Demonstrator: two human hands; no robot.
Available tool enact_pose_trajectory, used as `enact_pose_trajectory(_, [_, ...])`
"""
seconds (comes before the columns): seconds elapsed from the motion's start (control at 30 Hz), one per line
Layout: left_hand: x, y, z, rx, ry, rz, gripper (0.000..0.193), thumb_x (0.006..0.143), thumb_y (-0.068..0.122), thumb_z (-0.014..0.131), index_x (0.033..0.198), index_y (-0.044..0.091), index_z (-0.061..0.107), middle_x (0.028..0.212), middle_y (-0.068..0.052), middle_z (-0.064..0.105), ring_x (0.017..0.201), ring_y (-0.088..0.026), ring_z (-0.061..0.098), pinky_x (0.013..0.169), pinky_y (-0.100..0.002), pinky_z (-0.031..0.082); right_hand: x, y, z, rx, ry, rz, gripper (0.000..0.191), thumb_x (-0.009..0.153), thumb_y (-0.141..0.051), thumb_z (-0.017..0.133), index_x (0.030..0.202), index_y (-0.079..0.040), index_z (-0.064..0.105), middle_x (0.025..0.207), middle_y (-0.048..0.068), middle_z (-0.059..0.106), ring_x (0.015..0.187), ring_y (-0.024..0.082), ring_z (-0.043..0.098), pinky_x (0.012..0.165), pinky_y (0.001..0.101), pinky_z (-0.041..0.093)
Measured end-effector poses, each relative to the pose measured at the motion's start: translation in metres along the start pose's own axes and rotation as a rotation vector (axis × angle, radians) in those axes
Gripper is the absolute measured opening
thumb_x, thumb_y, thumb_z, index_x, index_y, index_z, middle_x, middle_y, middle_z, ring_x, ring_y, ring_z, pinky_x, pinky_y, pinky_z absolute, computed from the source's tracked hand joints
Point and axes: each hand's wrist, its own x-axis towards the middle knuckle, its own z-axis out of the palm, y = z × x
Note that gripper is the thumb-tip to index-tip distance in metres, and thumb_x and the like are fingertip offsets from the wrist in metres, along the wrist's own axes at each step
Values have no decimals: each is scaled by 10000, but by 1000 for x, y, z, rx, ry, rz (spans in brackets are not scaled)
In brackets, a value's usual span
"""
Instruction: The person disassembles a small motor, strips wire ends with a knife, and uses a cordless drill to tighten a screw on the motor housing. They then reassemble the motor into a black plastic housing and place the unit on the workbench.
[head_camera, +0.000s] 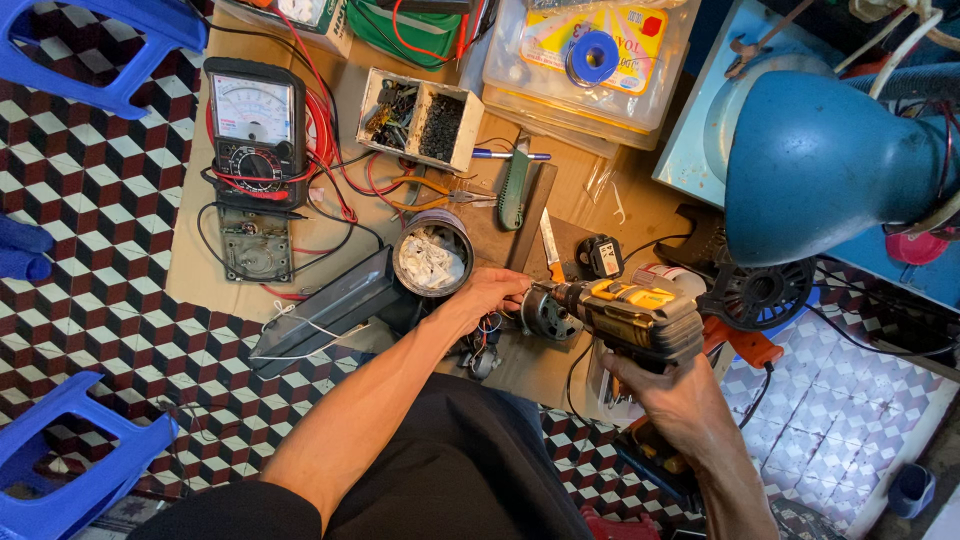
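Head view, looking straight down at the bench. I see my right hand (668, 385) wrapped around the handle of a yellow-and-black cordless drill (625, 315), fingers curled tight on the grip, drill lying roughly level with its nose pointing to my left. My left hand (492, 293) sits at the drill's front end, fingertips pinched together near the chuck; I cannot tell whether they grip the bit or a small part there, since the spot is too small and shadowed. Just below the chuck is a small round grey motor part (545, 315), touching or nearly touching the drill nose.

Around the hands: 1 open round tin (433, 253) holding crumpled white material sits just left of my left hand. A utility knife (549, 243) with orange blade holder lies above the drill. Further up, 1 analog multimeter (255, 130) with red leads, and 1 cardboard box of screws (420, 117) in 2 compartments. A green-handled tool (515, 188) lies beside pliers (440, 195). A blue desk lamp (815, 165) overhangs the right side. All rests on a cardboard sheet (195, 270) over patterned floor tiles.
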Motion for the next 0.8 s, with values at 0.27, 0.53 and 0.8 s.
enact_pose_trajectory(0.27, [-4,-3,7,18,104,-5,343,939,253,722,1151,-17,729,877,-20,691,745,-100,630,702,-244,561,0,-5,3,-121,5,-66,545,766,-374,800,1228,-101,707,1117,97,788,1012,226,729,923,446,556])
enact_pose_trajectory(0.53, [-3,-12,15,-76,171,46,337,903,202,741,1155,-23,734,914,-47,712,800,-116,668,774,-249,592,3,-1,10,-75,24,-34,465,797,-343,768,1182,-86,730,995,121,795,880,235,730,829,435,595])
enact_pose_trajectory(0.8, [-7,-13,15,-100,142,22,357,912,188,726,1200,-25,726,957,-48,718,836,-121,678,806,-251,604,-2,2,8,-37,65,-45,491,767,-312,793,1192,-78,726,972,133,799,786,273,721,729,450,607])
